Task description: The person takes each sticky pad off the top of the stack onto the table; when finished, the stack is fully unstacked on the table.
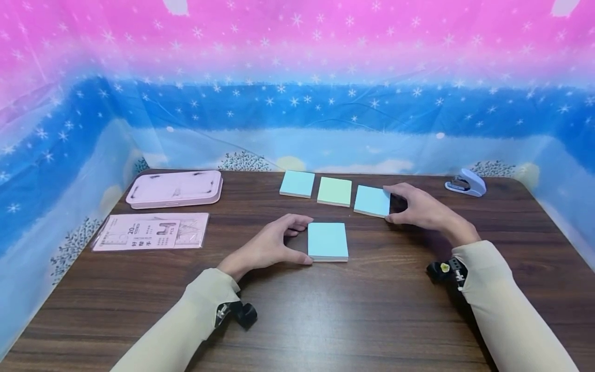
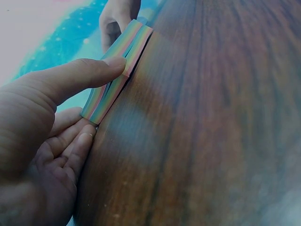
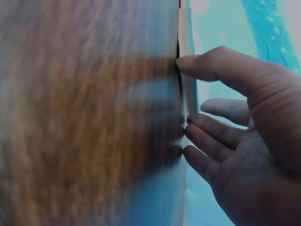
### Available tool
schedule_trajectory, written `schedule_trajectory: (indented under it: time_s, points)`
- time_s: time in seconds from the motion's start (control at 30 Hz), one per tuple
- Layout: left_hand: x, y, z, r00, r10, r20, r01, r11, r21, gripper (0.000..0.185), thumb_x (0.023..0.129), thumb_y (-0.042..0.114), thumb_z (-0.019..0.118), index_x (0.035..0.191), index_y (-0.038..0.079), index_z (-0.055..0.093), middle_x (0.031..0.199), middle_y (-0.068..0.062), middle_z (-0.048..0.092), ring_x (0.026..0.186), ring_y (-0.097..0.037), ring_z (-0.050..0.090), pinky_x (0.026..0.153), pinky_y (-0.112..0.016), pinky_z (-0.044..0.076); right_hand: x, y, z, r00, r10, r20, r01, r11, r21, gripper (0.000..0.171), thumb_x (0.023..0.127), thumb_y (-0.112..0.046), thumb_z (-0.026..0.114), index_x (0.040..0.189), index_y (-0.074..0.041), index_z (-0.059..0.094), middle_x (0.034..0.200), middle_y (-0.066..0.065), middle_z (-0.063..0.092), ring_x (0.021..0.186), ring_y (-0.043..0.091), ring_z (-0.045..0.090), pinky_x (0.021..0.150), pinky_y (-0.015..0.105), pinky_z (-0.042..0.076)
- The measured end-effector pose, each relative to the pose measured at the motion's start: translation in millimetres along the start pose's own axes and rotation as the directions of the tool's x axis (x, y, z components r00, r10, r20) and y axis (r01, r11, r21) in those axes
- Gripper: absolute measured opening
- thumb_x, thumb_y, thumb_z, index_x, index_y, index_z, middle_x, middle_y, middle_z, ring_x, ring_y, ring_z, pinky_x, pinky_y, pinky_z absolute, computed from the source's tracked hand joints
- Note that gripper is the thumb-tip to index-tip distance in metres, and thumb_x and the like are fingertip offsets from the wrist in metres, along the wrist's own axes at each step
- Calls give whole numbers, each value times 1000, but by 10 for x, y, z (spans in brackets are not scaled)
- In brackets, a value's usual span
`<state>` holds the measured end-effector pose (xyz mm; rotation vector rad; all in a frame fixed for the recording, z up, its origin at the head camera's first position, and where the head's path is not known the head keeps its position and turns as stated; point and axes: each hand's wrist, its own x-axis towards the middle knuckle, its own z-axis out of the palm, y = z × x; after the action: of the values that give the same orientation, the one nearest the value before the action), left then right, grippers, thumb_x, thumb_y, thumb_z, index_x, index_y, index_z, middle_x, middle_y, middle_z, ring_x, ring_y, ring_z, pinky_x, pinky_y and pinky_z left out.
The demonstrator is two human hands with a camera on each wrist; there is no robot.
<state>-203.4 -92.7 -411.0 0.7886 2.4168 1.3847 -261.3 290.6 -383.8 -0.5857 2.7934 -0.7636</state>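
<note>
In the head view my left hand (image 1: pixel 267 243) holds a light blue sticky note pad (image 1: pixel 327 241) by its left side, thumb at the near corner and fingers at the far one. From the left wrist, the pad's edge (image 2: pixel 104 101) shows two striped, multicoloured layers beside the thumb. Farther back, my right hand (image 1: pixel 420 206) pinches another light blue sticky note pad (image 1: pixel 372 200) at its right side. The right wrist view has the thumb on that pad's thin edge (image 3: pixel 189 89), fingertips at its far end. Both pads lie flat close to the table.
A yellow-green pad (image 1: pixel 334 191) and a light blue pad (image 1: pixel 297 183) lie in a row left of the right hand's pad. A pink case (image 1: pixel 174 188) and a flat printed packet (image 1: pixel 151 231) lie on the left. Back right stands a small white stapler (image 1: pixel 467 183).
</note>
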Motion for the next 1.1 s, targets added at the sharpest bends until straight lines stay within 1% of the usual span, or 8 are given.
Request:
schedule_trajectory:
  time_s: [0.2, 0.43, 0.5, 0.67, 0.7, 0.9, 1.0, 1.1]
  points:
    - [-3, 9, 7, 1000, -3, -7, 3, 1000, -11, 83, 78, 20, 97, 150, 5, 57, 143, -7, 60, 130, -26, 58, 114, -40, 46, 8, -17, -12, 1000, -7, -3, 7, 999, -31, 80, 95, -21, 81, 160, 4, 41, 155, 31, 43, 134, 46, 48, 109, 67, 41]
    - [-1, 1, 6, 1000, -1, -2, 1, 1000, -4, 83, 78, 20, 96, 150, 6, 56, 144, -7, 60, 131, -25, 57, 114, -39, 45, -32, -120, -105, 999, -6, -40, 6, 1000, -16, 80, 95, -24, 82, 161, 1, 42, 162, 27, 38, 149, 48, 35, 118, 67, 31]
    - [1, 7, 3, 1000, -2, 1, 2, 1000, -2, 84, 78, 20, 96, 150, 6, 56, 144, -7, 60, 131, -25, 57, 114, -39, 45, -46, -169, -125, 998, -18, -56, 17, 1000, -13, 79, 95, -24, 82, 160, -1, 44, 164, 25, 38, 150, 47, 34, 119, 67, 31]
    - [3, 6, -1, 1000, 2, 1, -2, 1000, 3, 83, 78, 21, 96, 150, 6, 56, 143, -7, 59, 131, -25, 57, 114, -39, 46, -60, -328, -129, 995, -65, -70, 64, 998, -17, 76, 96, -27, 82, 160, -4, 46, 164, 22, 41, 149, 45, 38, 118, 66, 34]
    - [3, 3, -3, 1000, 3, 0, -3, 1000, 6, 83, 79, 21, 96, 150, 6, 56, 143, -7, 59, 131, -25, 57, 114, -39, 46, -61, -361, -127, 995, -75, -72, 74, 997, -13, 76, 97, -28, 81, 160, -5, 47, 163, 21, 42, 146, 44, 42, 117, 65, 36]
    - [1, -15, -2, 1000, -3, 2, 3, 1000, 14, 83, 79, 23, 96, 150, 7, 56, 143, -6, 60, 130, -25, 57, 114, -40, 46, -77, -517, -68, 987, -135, -82, 142, 987, 76, 71, 97, -29, 82, 158, -9, 51, 158, 17, 50, 133, 44, 56, 108, 62, 49]
    - [3, -20, 7, 1000, -6, 4, 6, 1000, 15, 83, 79, 23, 96, 150, 9, 56, 143, -6, 60, 131, -24, 57, 114, -40, 46, -81, -596, -11, 980, -184, -81, 192, 975, 107, 69, 97, -25, 82, 157, -9, 52, 155, 17, 53, 136, 45, 55, 108, 61, 50]
    - [8, -17, 8, 1000, -7, 2, 7, 1000, 15, 83, 79, 23, 96, 150, 9, 57, 143, -5, 60, 130, -24, 57, 114, -39, 46, -93, -687, 59, 972, -227, -65, 233, 968, 96, 69, 97, -24, 82, 156, -7, 52, 155, 18, 53, 135, 44, 57, 107, 61, 50]
